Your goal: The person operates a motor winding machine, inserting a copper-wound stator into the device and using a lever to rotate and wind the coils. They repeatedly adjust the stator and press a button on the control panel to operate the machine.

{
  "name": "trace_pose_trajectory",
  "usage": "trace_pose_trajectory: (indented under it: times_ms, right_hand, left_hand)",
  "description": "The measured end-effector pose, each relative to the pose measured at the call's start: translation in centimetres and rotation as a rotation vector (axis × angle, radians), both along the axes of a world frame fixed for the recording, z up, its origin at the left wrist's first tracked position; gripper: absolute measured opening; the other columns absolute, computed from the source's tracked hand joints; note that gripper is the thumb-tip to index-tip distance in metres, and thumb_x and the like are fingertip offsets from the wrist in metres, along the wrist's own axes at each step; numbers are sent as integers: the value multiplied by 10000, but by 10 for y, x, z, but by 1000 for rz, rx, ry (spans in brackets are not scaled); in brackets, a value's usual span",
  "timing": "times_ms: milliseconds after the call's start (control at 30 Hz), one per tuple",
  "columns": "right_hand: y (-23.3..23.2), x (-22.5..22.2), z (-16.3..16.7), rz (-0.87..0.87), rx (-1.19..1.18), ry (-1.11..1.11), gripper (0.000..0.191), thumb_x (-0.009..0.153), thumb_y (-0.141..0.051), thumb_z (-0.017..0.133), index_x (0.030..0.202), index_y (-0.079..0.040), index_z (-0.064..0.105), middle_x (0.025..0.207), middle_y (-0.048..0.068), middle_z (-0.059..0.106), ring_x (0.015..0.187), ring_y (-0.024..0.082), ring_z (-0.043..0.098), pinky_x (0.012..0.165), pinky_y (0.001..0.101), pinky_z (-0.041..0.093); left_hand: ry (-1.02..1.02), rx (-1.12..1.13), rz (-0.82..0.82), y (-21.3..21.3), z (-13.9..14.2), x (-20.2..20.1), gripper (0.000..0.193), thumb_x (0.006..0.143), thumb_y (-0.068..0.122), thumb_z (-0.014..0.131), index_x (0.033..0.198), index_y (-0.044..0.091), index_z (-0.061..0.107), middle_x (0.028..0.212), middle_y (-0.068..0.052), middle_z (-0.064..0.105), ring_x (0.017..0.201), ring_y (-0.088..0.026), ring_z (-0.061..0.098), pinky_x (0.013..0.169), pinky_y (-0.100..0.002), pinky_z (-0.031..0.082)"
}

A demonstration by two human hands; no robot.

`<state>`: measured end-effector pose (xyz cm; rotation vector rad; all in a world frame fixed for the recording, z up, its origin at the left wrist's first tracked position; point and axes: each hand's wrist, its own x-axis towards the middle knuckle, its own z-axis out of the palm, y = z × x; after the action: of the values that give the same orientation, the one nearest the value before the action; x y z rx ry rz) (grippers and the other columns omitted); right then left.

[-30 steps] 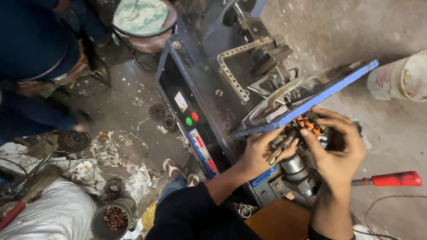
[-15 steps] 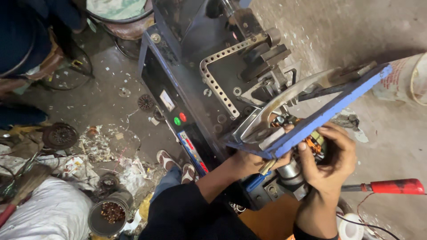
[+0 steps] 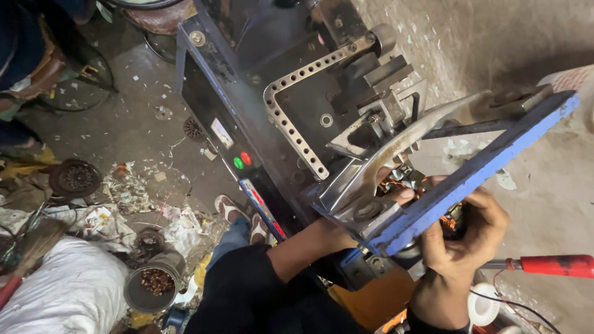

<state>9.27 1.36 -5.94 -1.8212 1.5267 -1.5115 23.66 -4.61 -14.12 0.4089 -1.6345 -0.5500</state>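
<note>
A dark metal machine [image 3: 260, 93] with a perforated bent bracket [image 3: 291, 117] and a blue bar [image 3: 476, 173] fills the middle of the head view. Under the blue bar both hands work on a motor part with copper windings [image 3: 402, 183]. My right hand [image 3: 464, 238] wraps around that part from the right. My left hand [image 3: 396, 196] reaches in from the left, and the blue bar and a shiny metal arm [image 3: 396, 151] hide most of it; only fingertips show against the windings.
A red-handled tool [image 3: 550, 265] lies at the right edge. A tin of small copper bits [image 3: 151, 286], a white sack [image 3: 68, 294] and scrap litter the floor at left. Another person's dark clothing [image 3: 25, 55] shows at the top left. A concrete wall [image 3: 495, 43] rises behind the machine.
The view has moved closer and lower, so the machine fills more of it. The blue bar now covers more of both hands, which stay on the copper-wound part.
</note>
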Motion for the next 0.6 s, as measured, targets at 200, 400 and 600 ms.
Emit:
trace_pose_trajectory:
  times_ms: [200, 400, 600]
  right_hand:
    - [-1, 15, 18, -122, 149, 94, 375, 1052, -86, 690, 1330, 15, 460, 1260, 253, 657, 1091, 264, 663, 989, 337, 533]
    - [-10, 16, 30, -117, 83, 510, 334, 953, 7, 635, 1262, 20, 508, 1204, 323, 666, 1001, 345, 678, 915, 385, 539]
    - [-7, 9, 7, -42, -16, 208, 414, 1052, -25, 670, 1345, -13, 378, 1272, 274, 633, 1115, 284, 699, 1002, 365, 565]
  left_hand:
    - [-4, -7, -13, 0, -2, -2, 543, 935, 101, 796, 1408, 46, 536, 1433, -138, 586, 1289, -304, 624, 1156, -473, 504]
    - [4, -9, -7, -2, -4, -4, 543, 947, 103, 785, 1421, 52, 527, 1449, -139, 570, 1307, -306, 611, 1164, -480, 497]
    - [9, -17, -5, 1, -4, -5, 542, 958, 106, 775, 1433, 58, 518, 1465, -140, 554, 1325, -308, 598, 1173, -487, 489]
